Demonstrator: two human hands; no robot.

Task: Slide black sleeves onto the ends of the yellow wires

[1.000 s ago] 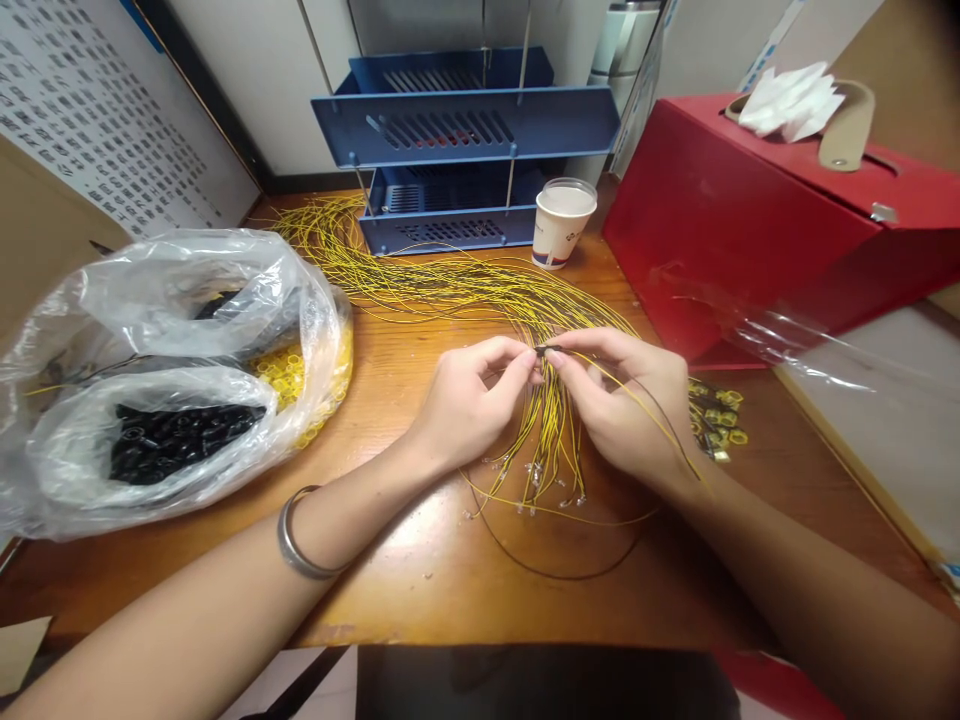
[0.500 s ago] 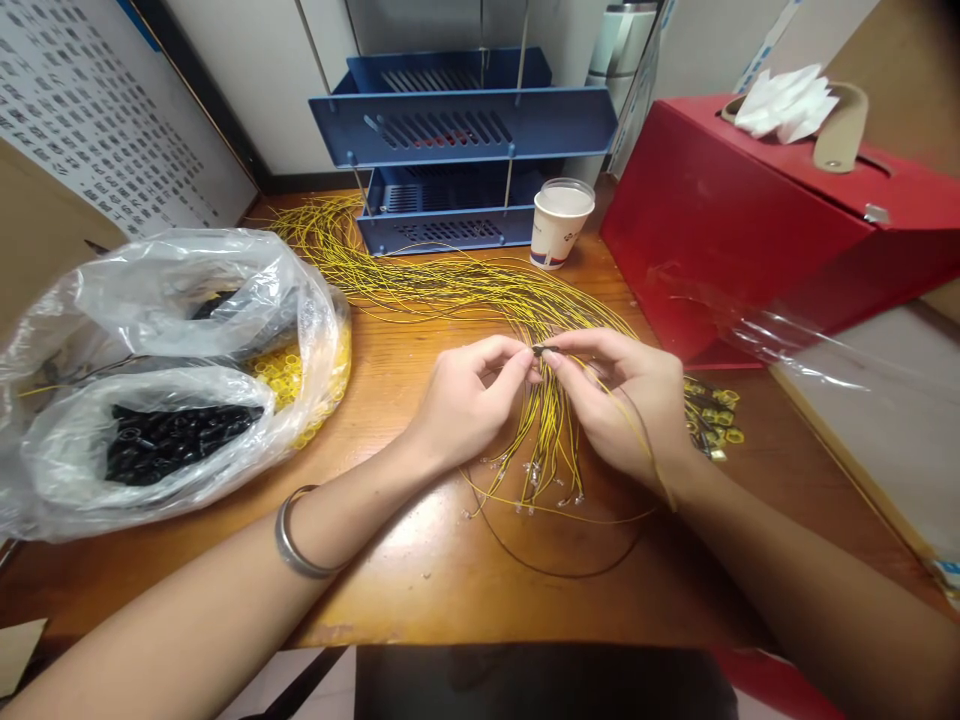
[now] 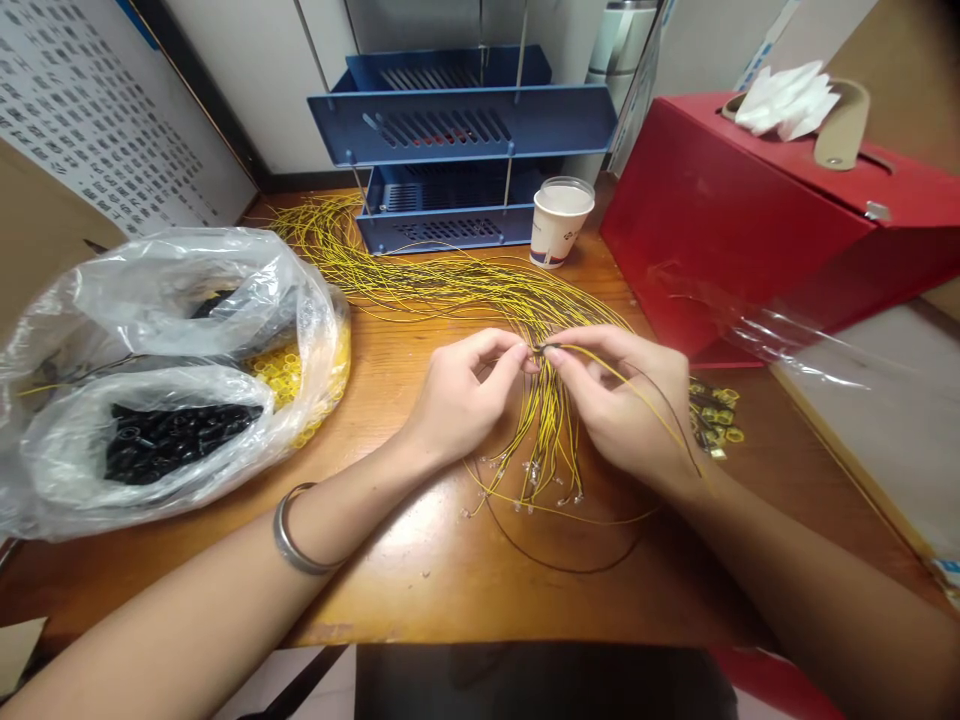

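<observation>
My left hand (image 3: 476, 385) and my right hand (image 3: 626, 400) meet fingertip to fingertip over a bundle of yellow and black wires (image 3: 551, 410). Between the right thumb and forefinger is a small black piece (image 3: 549, 348) on a yellow and dark wire pair (image 3: 637, 385), which trails back over the right hand. The left thumb and forefinger are pinched at the piece's left end; what exactly lies between them is too small to make out. Below the hands, the bundle's ends carry small clear tips (image 3: 532, 475). One wire pair loops toward the table's front.
At left sits a clear plastic bag (image 3: 52, 420) with black rings (image 3: 172, 440) and yellow rings (image 3: 289, 380). Behind are a blue rack (image 3: 457, 125) and a paper cup (image 3: 561, 225). A red box (image 3: 735, 220) and finished-looking yellow-black pieces (image 3: 720, 410) lie right.
Both hands stay at nearly the same spot, with small finger movements. The left hand has shifted slightly left, and the wire trailing over the right hand has swayed.
</observation>
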